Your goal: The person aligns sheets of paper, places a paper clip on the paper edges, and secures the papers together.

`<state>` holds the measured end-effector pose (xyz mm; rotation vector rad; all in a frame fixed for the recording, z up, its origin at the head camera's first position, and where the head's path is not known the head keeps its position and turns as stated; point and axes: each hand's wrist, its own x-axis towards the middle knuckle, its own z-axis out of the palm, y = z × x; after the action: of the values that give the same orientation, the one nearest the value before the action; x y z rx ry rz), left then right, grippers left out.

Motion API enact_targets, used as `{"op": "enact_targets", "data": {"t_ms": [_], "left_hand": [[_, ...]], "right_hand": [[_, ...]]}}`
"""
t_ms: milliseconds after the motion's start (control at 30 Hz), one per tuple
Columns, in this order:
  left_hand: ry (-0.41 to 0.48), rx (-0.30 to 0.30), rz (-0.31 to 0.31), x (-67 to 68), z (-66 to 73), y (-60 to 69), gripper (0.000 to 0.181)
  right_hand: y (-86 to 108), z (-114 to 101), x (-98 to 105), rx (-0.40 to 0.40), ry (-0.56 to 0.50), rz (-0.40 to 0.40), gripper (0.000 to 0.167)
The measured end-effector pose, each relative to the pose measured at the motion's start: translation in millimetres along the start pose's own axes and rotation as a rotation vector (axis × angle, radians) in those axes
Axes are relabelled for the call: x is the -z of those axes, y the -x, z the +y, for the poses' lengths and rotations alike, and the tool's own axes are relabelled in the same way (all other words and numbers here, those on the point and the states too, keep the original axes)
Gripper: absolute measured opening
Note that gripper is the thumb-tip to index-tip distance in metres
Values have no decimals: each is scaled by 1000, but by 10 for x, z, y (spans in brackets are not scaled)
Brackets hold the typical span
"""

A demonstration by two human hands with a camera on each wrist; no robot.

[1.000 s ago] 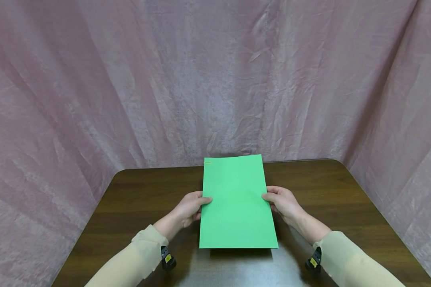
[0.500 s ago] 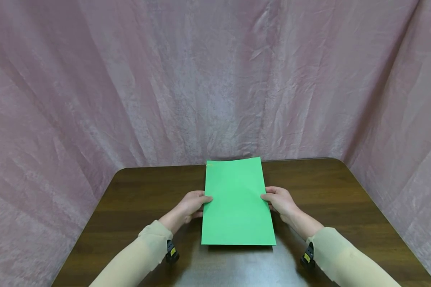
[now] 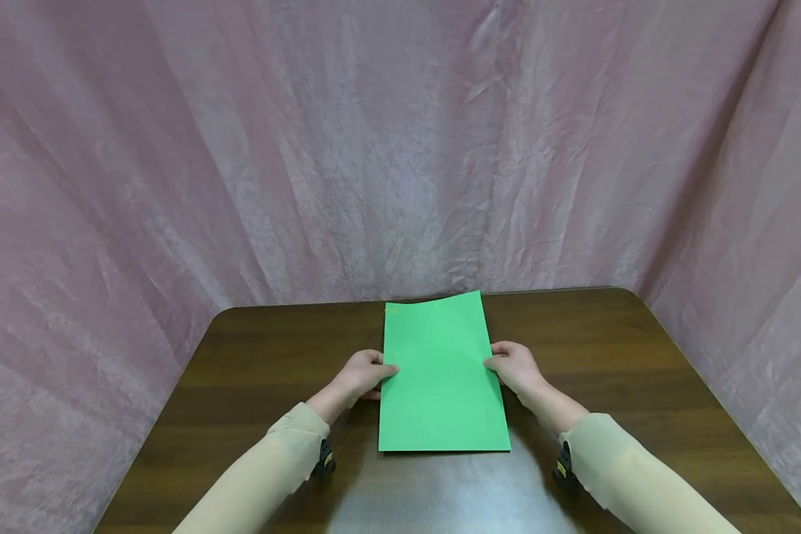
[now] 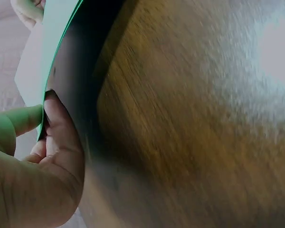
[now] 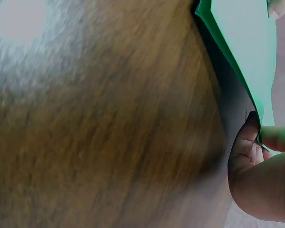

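Note:
A tall rectangle of green paper (image 3: 443, 378) lies in front of me, its far edge curving up towards the right corner. Its edge looks like more than one layer in the right wrist view. A small yellow mark sits at its far left corner. My left hand (image 3: 357, 377) pinches the left edge, thumb on top and fingers beneath, as the left wrist view shows of the hand (image 4: 38, 185). On the opposite edge my right hand (image 3: 517, 371) pinches the paper (image 5: 242, 47) the same way. Dark shadow shows between the paper and the table in both wrist views.
A dark brown wooden table (image 3: 260, 363) with rounded far corners lies below the paper. Light glares off its near middle. Pink velvety curtains (image 3: 374, 148) hang behind the table and along its sides. Each wrist carries a black strap camera (image 3: 325, 460).
The paper has come down closer to the table, and the shadow gap below its near edge has narrowed. Both hands have moved with it, keeping their hold. The forearms have drawn slightly inward.

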<state>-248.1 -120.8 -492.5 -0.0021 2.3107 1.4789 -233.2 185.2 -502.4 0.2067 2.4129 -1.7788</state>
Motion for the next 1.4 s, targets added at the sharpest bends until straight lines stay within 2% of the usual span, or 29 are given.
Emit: {"op": "enact_targets", "data": {"t_ms": [133, 433, 800, 1033, 1233, 1400], "left_hand": [[-81, -24, 9, 1, 12, 25, 19], [-324, -73, 33, -18, -16, 41, 25], [-453, -51, 93, -37, -56, 10, 38], [-583, -59, 139, -69, -51, 3, 46], [-627, -66, 145, -73, -32, 2, 51], [-639, -61, 148, -72, -18, 11, 54]], "right_hand": [[-30, 31, -29, 14, 67, 6, 33], [-29, 59, -50, 49, 299, 1, 38], [-5, 7, -53, 88, 471, -20, 38], [18, -18, -56, 94, 532, -44, 41], [13, -35, -62, 92, 600, -43, 44], [18, -36, -64, 82, 612, -42, 45]]}}
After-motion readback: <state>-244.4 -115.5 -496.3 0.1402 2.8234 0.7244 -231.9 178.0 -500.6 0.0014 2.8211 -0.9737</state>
